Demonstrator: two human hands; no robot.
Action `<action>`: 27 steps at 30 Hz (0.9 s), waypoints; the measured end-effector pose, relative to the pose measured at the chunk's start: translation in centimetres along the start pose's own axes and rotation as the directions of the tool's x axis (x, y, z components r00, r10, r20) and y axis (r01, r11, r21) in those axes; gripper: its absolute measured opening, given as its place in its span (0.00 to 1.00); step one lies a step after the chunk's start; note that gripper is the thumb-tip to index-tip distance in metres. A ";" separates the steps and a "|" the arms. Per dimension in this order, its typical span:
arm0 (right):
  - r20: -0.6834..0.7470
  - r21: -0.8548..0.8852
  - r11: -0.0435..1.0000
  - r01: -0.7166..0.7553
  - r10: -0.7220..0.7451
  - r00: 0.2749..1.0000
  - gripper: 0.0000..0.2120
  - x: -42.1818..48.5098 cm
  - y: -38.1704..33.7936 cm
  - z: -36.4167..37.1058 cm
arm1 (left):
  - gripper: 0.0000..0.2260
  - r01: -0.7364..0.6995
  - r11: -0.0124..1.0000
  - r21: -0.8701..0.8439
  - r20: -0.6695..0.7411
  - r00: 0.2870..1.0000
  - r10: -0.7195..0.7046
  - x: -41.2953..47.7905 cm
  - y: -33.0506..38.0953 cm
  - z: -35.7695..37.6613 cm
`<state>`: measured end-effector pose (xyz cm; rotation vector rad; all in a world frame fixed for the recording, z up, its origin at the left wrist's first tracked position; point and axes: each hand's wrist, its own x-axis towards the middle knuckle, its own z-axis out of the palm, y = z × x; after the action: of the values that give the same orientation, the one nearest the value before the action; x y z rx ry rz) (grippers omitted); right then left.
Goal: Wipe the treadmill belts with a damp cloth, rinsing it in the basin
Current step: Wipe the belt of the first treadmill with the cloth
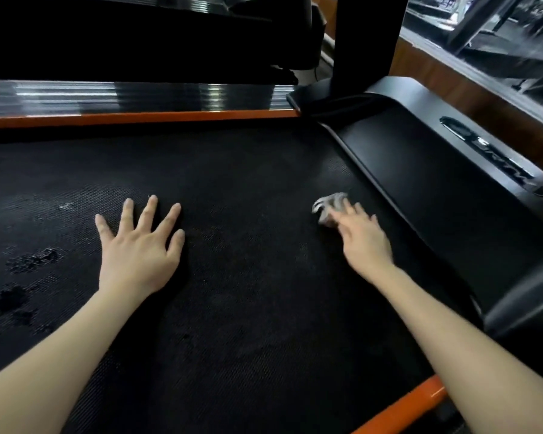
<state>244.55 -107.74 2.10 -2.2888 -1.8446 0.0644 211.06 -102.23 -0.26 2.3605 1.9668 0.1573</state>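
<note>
The black textured treadmill belt (248, 245) fills most of the view. My left hand (138, 245) lies flat on it with fingers spread and straight. My right hand (364, 236), blurred by motion, presses a small crumpled grey-white cloth (326, 206) onto the belt close to the motor cover. The cloth shows past the fingertips; its other part is hidden under the fingers. Wet blotches (32, 261) mark the belt at the left. No basin is in view.
An orange side rail (138, 118) with a glossy black footboard (132, 97) runs along the far side. Another orange rail (402, 408) crosses the near right corner. The black motor cover (436, 170) and an upright post (367, 39) stand at the right.
</note>
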 end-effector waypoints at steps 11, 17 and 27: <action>0.113 0.061 0.880 0.471 -0.475 0.873 0.21 -8.5 -8.2 1.1 | 0.24 -0.016 0.999 -0.028 0.004 1.000 0.016 0.0 -0.3 0.0; 0.074 -0.093 0.995 -0.030 0.037 0.997 0.21 -4.1 0.3 -0.9 | 0.25 -0.007 1.000 0.010 0.014 1.000 0.007 0.1 -0.3 0.1; 0.279 0.065 0.955 0.290 -0.296 0.913 0.22 -14.1 -9.1 -0.9 | 0.26 -0.029 0.999 0.034 0.063 0.998 0.026 0.4 -0.4 0.0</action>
<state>232.81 -119.68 3.39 -2.0467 -2.2976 0.3885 210.72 -101.77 -0.31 2.3842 1.9258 0.0503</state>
